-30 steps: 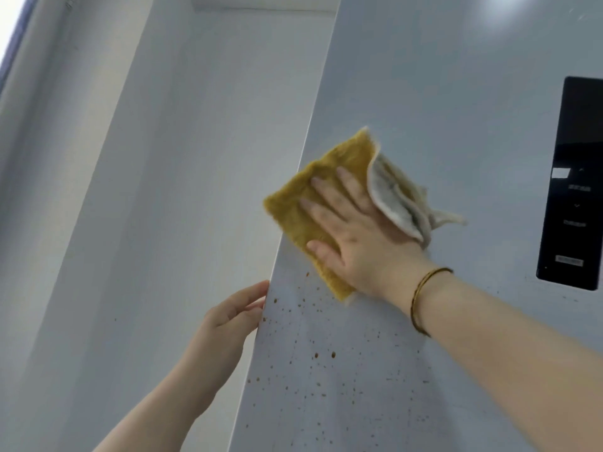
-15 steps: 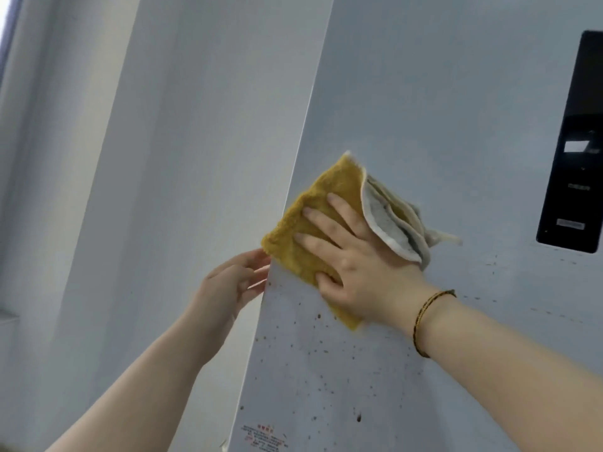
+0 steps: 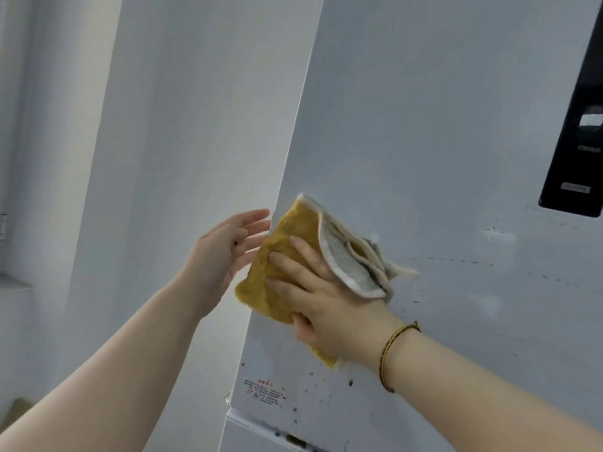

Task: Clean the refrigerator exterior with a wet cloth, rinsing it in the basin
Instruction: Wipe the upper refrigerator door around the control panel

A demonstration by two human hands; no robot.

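Just nubby cloth (image 3: 293,221), glossy refrigerator (image 3: 424,125)

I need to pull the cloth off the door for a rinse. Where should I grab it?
Pinch the loose grey-white flap at the upper right of the cloth, coming from the right. It is folded back and stands off the door, while the yellow part lies flat under the right hand.
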